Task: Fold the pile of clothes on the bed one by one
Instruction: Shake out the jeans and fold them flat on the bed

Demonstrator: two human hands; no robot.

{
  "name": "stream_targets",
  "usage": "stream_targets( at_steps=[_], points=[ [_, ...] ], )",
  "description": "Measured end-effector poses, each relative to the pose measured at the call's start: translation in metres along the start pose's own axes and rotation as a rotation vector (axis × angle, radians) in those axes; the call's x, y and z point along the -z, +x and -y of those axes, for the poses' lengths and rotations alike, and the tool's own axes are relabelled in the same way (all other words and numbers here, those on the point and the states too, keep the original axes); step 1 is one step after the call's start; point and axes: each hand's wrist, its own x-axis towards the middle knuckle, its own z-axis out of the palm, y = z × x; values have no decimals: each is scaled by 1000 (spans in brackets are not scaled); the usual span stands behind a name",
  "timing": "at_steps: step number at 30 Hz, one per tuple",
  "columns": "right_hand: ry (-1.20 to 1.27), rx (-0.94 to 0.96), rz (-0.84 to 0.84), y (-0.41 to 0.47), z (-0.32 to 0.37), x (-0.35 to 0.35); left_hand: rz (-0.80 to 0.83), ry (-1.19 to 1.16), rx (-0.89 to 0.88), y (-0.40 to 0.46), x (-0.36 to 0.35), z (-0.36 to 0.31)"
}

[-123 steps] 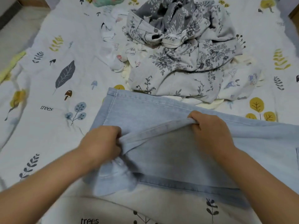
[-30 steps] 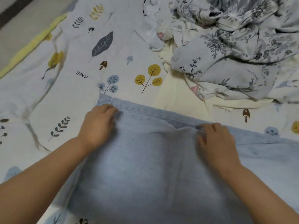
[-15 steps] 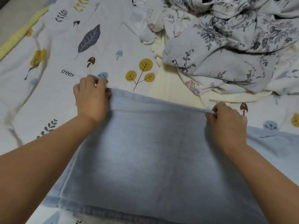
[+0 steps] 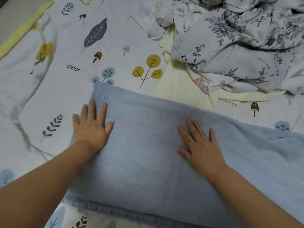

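Left hand (image 4: 92, 127) flat on denim garment (image 4: 148, 153); right hand (image 4: 199, 145) likewise

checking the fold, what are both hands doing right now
Left hand: open, flat on the denim garment.
Right hand: open, flat on it too.

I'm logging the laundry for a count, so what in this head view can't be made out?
- Denim garment: its right end runs off the frame edge, so its type is unclear; the left hand and right hand lie flat on it.
- Clothes pile: cut off at the top and right, layers overlapping; count unknowable.
- Cream fabric: mostly buried under the pile.
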Motion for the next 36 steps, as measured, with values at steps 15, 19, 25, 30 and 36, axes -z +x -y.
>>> stream_targets(
  at_steps=[15,19,25,30,36],
  points=[
    [216,-255,-71,-55,-13,31,176,-455,133,-33,69,35],
    [204,-298,-13,-76,-18,29,233,-522,-69,-53,111,12],
    [272,-342,22,-113,-37,31,298,-743,-196,-90,165,-58],
    [429,-344,-61,-143,-69,39,274,-774,-331,-123,175,-147],
    [702,-397,-185,-171,-116,44,318,-773,-439,-161,135,-268]
  ],
)
